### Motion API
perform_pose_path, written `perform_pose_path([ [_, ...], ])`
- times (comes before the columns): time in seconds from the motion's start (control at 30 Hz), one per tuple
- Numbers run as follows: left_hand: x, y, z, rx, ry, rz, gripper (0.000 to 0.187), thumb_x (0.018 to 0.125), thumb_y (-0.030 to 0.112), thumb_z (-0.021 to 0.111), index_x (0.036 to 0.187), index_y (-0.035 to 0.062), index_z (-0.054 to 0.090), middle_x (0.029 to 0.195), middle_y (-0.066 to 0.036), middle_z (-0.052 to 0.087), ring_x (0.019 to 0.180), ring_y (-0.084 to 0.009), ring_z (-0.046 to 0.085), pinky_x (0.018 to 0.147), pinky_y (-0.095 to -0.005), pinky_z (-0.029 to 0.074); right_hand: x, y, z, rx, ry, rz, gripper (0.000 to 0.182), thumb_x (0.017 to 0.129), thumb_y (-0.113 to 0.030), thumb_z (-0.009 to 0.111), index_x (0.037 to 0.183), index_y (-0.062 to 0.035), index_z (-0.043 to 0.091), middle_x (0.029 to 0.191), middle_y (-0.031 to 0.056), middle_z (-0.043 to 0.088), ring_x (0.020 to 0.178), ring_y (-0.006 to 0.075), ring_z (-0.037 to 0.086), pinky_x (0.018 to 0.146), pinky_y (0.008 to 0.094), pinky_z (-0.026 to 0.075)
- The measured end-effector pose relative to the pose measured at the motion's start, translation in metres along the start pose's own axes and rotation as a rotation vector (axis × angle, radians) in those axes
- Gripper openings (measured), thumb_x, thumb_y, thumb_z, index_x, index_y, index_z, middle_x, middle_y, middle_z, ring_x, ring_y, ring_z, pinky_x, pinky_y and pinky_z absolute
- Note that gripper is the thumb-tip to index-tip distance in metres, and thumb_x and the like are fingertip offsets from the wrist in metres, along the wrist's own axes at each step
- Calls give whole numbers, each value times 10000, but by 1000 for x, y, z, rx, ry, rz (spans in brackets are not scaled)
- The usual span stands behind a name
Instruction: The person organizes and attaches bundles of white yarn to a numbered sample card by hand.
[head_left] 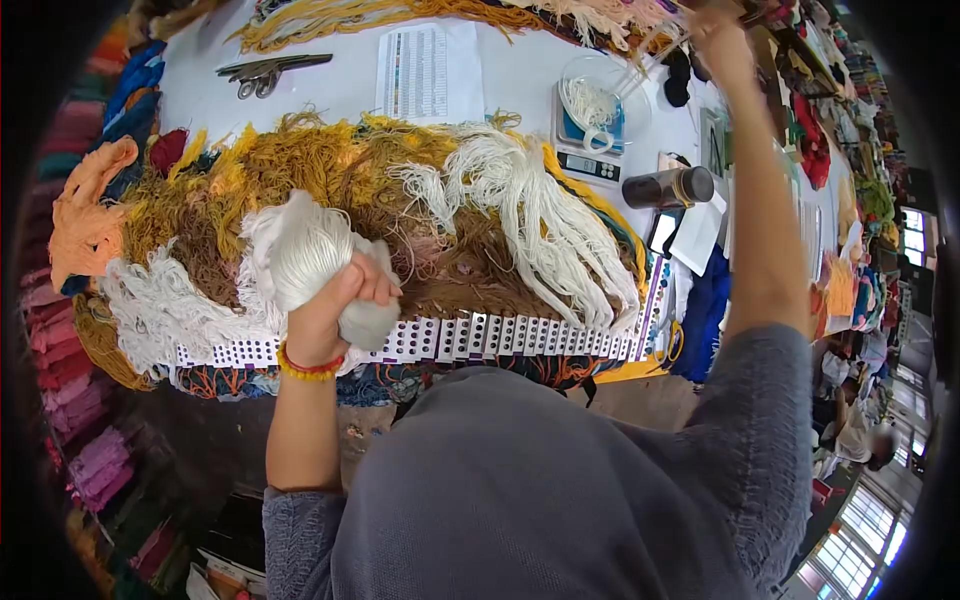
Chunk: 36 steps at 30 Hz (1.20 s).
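Note:
My left hand is wrapped round a bunched hank of white yarn, its fingers closed, over the heap of brown and mustard yarn. Up at the top right, my right hand is stretched far out and a little blurred. Its fingers look closed on pale strands of white thread that slant down to a clear bowl. Inside that bowl lies a loose coil of white thread. The bowl sits on a digital scale.
Cards with punched holes line the table's near edge. More white yarn drapes over the heap. A dark lidded jar, scissors, a printed sheet and a metal clip lie around. Other people are far right.

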<state>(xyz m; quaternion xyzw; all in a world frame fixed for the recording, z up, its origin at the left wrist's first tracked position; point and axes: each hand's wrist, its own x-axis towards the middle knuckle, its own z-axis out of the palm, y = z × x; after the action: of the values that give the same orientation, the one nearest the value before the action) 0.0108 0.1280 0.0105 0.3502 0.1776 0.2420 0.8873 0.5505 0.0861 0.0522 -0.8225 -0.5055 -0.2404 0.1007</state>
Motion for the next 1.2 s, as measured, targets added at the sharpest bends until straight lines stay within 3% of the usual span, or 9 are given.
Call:
perform_pose_path([
  [0.07, -3, -13, 0, 11, 111, -139, 190, 839, 178, 482, 780, -3, 500, 668, -62, 478, 674, -163, 484, 710, -325, 413, -68, -47, 48, -38, -128, 116, 219, 791, -315, 512, 835, -112, 580, 807, 127, 587, 759, 331, 584, 661, 427, 463],
  [0.1, -4, -27, -6, 18, 160, -217, 203, 830, 181, 495, 802, -20, 507, 673, -71, 501, 670, -168, 501, 698, -323, 419, -90, -64, 60, -106, -365, 243, 183, 794, -307, 507, 823, -142, 580, 846, 114, 559, 750, 324, 576, 634, 421, 463],
  [0.13, -9, -44, -11, 58, 186, -295, 207, 822, 181, 510, 802, -24, 514, 667, -73, 511, 661, -169, 510, 679, -314, 423, -120, -64, 78, -47, -345, 76, 198, 796, -276, 481, 821, -109, 584, 796, 125, 539, 711, 309, 580, 621, 421, 466],
  [0.3, -27, -85, -6, 55, 181, -548, 261, 829, 275, 501, 687, 60, 461, 620, -43, 471, 641, -155, 468, 675, -289, 387, -198, -82, 102, 62, -361, 58, 185, 773, -270, 538, 808, -97, 594, 779, 91, 550, 725, 262, 574, 598, 400, 461],
  [0.4, -21, -89, -1, 76, 161, -537, 261, 826, 277, 509, 702, 51, 471, 619, -40, 468, 628, -145, 468, 655, -283, 394, -211, -87, 88, 107, -421, 52, 190, 774, -248, 535, 878, -100, 596, 801, 96, 568, 738, 251, 568, 620, 398, 452],
  [0.5, -12, -85, 7, 105, 141, -505, 262, 816, 277, 529, 727, 33, 490, 623, -40, 473, 616, -135, 474, 637, -271, 407, -206, -84, 76, 275, -215, 192, 221, 761, -208, 531, 947, -94, 567, 824, 101, 567, 782, 262, 555, 651, 392, 439],
  [0.8, -9, -89, 19, 13, 146, -483, 208, 764, 162, 616, 826, -20, 538, 672, -62, 534, 591, -141, 532, 563, -273, 462, -208, -71, 93, -7, -203, -25, 581, 624, -121, 592, 1177, -166, 419, 1221, 71, 394, 1132, 227, 364, 847, 445, 282],
  [1.0, -18, -100, 7, -29, 266, -517, 194, 759, 121, 626, 860, -20, 538, 741, -66, 538, 599, -144, 533, 572, -293, 472, -209, -72, 112, -8, -227, -8, 693, 604, -149, 666, 1224, -231, 368, 1271, 56, 339, 1165, 214, 327, 869, 456, 265],
  [1.2, -17, -101, 9, -23, 268, -512, 185, 765, 104, 620, 878, -20, 541, 754, -66, 539, 610, -145, 531, 576, -295, 474, -208, -74, 126, -89, -257, 23, 742, 597, -191, 719, 1236, -213, 342, 1289, 58, 313, 1191, 224, 293, 896, 455, 238],
])
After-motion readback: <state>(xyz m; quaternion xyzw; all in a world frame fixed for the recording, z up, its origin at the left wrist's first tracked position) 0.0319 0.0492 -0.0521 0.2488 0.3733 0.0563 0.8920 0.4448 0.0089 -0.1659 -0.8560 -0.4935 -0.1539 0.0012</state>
